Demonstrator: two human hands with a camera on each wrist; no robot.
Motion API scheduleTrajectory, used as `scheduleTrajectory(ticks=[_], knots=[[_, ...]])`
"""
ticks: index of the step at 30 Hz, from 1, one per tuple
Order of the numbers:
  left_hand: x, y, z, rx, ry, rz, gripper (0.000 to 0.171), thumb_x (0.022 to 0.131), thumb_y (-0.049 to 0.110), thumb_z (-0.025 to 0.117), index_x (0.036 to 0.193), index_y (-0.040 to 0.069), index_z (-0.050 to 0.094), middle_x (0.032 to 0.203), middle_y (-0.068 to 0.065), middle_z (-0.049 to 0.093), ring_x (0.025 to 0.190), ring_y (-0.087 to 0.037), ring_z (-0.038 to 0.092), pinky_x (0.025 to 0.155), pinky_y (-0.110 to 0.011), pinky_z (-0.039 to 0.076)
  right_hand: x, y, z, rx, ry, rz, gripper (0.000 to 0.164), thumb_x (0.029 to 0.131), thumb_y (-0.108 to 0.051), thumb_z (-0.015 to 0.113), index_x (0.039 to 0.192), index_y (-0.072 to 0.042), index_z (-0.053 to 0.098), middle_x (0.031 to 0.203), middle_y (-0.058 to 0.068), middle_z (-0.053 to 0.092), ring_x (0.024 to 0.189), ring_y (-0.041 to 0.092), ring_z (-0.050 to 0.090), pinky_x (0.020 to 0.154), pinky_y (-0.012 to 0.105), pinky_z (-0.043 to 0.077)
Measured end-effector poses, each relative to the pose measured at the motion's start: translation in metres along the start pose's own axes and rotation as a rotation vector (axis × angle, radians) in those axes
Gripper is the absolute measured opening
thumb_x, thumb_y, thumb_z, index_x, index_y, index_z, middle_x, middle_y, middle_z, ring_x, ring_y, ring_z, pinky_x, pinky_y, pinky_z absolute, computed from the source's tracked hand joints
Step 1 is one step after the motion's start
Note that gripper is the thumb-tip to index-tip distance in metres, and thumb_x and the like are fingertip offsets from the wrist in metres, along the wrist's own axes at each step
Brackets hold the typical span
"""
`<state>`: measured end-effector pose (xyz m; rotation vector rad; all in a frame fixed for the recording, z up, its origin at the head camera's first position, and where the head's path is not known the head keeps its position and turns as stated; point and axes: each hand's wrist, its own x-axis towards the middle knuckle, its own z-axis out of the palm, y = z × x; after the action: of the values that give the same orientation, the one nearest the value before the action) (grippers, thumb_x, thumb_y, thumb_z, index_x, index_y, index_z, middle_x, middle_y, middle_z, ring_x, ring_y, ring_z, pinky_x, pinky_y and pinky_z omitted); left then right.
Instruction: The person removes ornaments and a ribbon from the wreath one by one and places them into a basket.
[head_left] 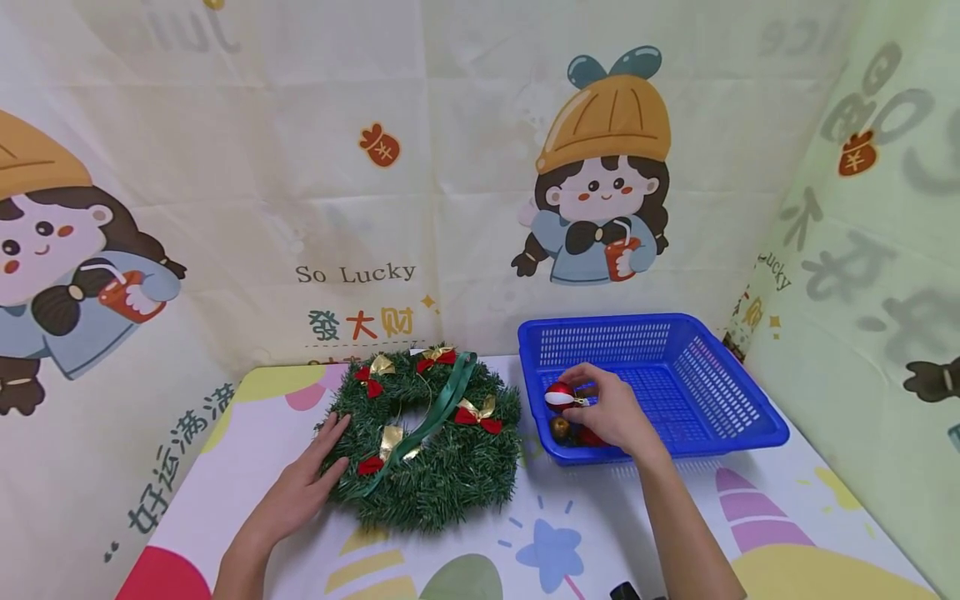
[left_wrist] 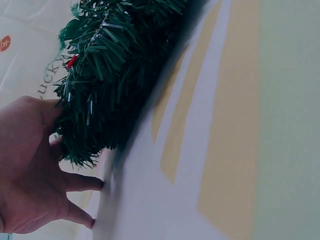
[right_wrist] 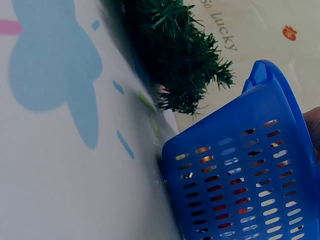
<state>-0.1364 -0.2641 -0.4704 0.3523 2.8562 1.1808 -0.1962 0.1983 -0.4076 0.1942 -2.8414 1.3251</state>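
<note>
A green wreath [head_left: 457, 492] with red and gold bows and a dark green ribbon [head_left: 442, 408] lies on the table. My left hand [head_left: 303, 483] touches the wreath's left side with fingers spread; the left wrist view shows this hand [left_wrist: 30, 165] against the green needles [left_wrist: 105, 90]. Over the left end of the blue basket [head_left: 720, 367], my right hand [head_left: 611, 408] pinches a red and white Christmas bauble [head_left: 558, 397] near its gold string. Below it in the basket are a brownish-gold ball [head_left: 559, 428] and something red [head_left: 590, 437], partly hidden by the hand.
The basket's slotted wall [right_wrist: 235, 165] stands just right of the wreath. A patterned cloth [head_left: 465, 208] hangs behind the table, with another cloth side on the right. A small black object [head_left: 624, 592] shows at the bottom edge, cut off.
</note>
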Motion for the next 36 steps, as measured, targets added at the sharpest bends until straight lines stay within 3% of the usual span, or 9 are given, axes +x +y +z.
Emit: scheduleTrajectory(ticks=[10,17,36], knots=[[-0.0009,0.0012,0.0000,-0.004,-0.001,-0.006,0.063,0.111,0.036,0.050,0.168,0.022,0.025,0.175,-0.018,0.012,0.156,-0.054,0.017,0.114,-0.077,0.027,-0.0029,-0.0026,-0.0015,-0.086,-0.106,-0.004,0.038,0.084,-0.003,0.084,0.118,-0.012,0.070,0.117,0.012,0.073,0.106,0.031,0.070,0.092,0.054,0.058],[-0.0005,0.0039,-0.0011,-0.004,-0.002,-0.008,0.063,0.111,0.036,0.050,0.168,0.021,0.025,0.175,-0.018,0.012,0.156,-0.054,0.016,0.114,-0.077,0.027,-0.0016,-0.0011,-0.0006,-0.122,-0.103,-0.039,0.039,0.082,-0.002,0.085,0.116,-0.012,0.071,0.112,0.010,0.074,0.102,0.027,0.070,0.090,0.053,0.058],[-0.0007,0.0025,-0.0009,-0.006,-0.009,-0.012,0.064,0.111,0.037,0.050,0.168,0.022,0.024,0.175,-0.017,0.011,0.156,-0.053,0.015,0.114,-0.077,0.026,-0.0031,0.0017,0.0005,-0.127,-0.150,-0.031,0.036,0.080,-0.001,0.085,0.112,-0.011,0.072,0.108,0.008,0.074,0.100,0.025,0.070,0.089,0.049,0.058]])
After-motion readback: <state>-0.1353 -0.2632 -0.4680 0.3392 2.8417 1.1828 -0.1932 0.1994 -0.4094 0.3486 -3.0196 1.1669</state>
